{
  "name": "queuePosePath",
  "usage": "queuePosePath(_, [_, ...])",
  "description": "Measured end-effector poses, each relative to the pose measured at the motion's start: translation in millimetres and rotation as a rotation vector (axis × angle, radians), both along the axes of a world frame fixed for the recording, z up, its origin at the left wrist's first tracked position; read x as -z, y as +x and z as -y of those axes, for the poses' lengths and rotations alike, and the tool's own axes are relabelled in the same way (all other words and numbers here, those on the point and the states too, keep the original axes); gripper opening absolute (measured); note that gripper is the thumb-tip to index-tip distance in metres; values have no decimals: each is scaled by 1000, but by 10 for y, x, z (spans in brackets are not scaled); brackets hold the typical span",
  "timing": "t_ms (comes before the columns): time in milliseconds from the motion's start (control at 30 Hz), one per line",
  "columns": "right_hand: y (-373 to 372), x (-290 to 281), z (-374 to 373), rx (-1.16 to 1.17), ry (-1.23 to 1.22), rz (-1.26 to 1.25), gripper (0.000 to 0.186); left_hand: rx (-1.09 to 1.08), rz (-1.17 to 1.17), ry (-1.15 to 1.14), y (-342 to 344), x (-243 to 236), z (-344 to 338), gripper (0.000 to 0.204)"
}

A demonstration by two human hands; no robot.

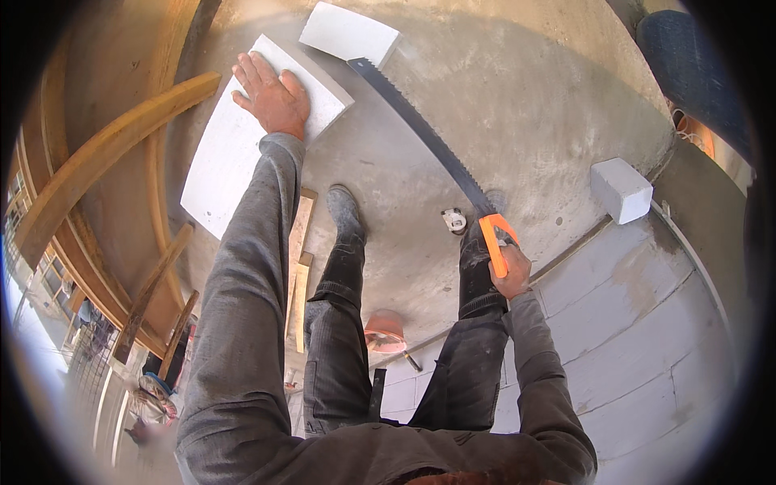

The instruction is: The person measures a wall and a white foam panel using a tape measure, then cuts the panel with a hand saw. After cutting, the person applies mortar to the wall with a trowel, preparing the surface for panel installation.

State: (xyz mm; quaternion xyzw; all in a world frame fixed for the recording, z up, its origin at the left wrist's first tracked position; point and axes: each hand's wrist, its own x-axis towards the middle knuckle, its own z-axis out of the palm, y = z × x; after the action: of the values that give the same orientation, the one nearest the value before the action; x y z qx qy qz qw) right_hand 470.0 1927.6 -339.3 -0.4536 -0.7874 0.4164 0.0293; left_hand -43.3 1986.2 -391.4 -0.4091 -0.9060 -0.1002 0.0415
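My left hand lies flat, fingers stretched out, on the far end of a long white block. In my right hand is the orange handle of a hand saw. Its dark toothed blade slants up and to the left, away from me. The blade's tip overlaps the near edge of a shorter white block piece beyond the long block; whether they touch I cannot tell. A gap of floor separates the short piece from the long block.
A tape measure lies between my boots. Behind it stands an orange bucket. Wooden beams rise at the left, and planks lie beside my left leg. A small block sits atop the block wall at right.
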Motion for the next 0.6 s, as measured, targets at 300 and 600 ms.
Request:
queuePosePath(300, [-103,509,-981,-401,110,615,46,-92,236,113,-130,-457,827,74])
queuePosePath(600, [-3630,396,-1059,203,-568,-295,65,-1050,609,366,-760,-253,3822,81])
